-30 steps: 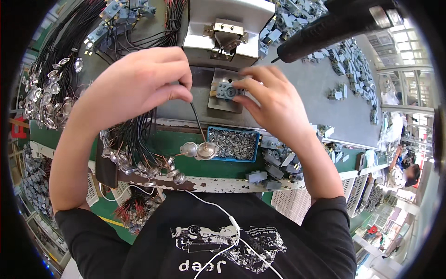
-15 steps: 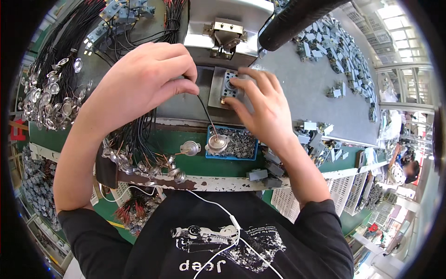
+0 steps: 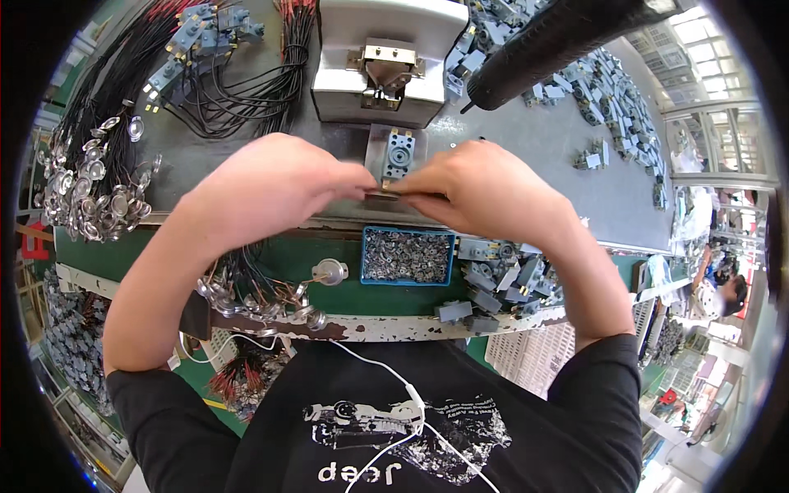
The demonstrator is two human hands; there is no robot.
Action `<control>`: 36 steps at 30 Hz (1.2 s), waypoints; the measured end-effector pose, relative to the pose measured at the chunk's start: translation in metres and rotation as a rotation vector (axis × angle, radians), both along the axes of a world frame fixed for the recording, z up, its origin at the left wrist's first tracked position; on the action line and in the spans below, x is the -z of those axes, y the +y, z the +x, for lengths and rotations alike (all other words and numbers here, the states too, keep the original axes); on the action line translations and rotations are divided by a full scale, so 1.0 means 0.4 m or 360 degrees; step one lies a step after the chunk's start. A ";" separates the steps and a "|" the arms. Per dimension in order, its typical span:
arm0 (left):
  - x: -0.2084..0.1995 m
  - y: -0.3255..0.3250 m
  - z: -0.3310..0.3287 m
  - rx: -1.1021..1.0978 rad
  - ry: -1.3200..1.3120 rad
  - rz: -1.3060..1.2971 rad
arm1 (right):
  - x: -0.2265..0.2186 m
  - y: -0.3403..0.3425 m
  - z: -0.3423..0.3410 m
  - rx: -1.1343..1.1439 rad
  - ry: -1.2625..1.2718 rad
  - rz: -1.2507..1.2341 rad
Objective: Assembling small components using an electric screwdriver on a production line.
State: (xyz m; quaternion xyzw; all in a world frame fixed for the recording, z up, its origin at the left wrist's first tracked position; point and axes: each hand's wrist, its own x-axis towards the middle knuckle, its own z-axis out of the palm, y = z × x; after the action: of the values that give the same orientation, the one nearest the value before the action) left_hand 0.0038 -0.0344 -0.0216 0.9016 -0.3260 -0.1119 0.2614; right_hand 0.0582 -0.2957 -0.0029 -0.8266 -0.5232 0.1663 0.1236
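Note:
In front of me, my left hand and my right hand come together at the near end of a grey switch block. That block lies on a flat metal plate, its round centre facing up. The fingers of my left hand are pinched, on the black wire it held a moment ago; only a thin dark strip shows between the fingertips. Thumb and forefinger of my right hand close at the same spot, and what they grip is hidden. The round metal cap on the wire's end is out of sight.
A blue tray of small metal parts sits nearer me. Wired metal caps lie left of it, grey blocks right. A metal fixture stands behind the plate. A black tube slants overhead. More blocks pile far right.
My left hand has moved right and nearer me, and my right hand has drawn off the switch block's top to its near end. The wired cap no longer hangs over the tray.

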 end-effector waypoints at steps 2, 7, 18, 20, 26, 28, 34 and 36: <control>-0.010 0.002 -0.004 -0.0080 -0.0085 -0.0036 | 0.025 -0.017 -0.020 0.0360 0.0240 0.0362; -0.009 -0.057 -0.015 -0.0222 -0.0420 -0.0460 | 0.066 -0.039 -0.110 0.1097 0.0620 0.1235; -0.022 -0.054 -0.015 -0.0116 -0.0345 -0.0406 | 0.079 -0.024 -0.085 0.1098 0.1856 0.1300; -0.017 -0.053 -0.025 -0.0100 -0.0386 -0.0360 | 0.068 -0.030 -0.074 0.0987 0.2043 0.1057; -0.013 -0.060 -0.022 -0.0085 -0.0347 -0.0647 | 0.061 -0.047 -0.128 0.0949 0.1782 0.1285; -0.013 -0.058 -0.019 -0.0092 -0.0323 -0.0627 | 0.066 -0.048 -0.130 0.0958 0.1657 0.1273; 0.010 -0.047 -0.020 -0.0220 -0.0306 -0.0814 | 0.076 -0.036 -0.146 0.1042 0.1697 0.1390; 0.020 -0.045 -0.020 -0.0160 -0.0242 -0.0884 | 0.078 -0.036 -0.142 0.1020 0.1687 0.1378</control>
State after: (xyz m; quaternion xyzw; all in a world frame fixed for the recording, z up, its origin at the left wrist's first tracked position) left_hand -0.0042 -0.0524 -0.0295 0.8164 -0.3176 0.0628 0.4783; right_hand 0.0012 -0.3101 -0.0342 -0.6252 -0.1463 0.2770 0.7148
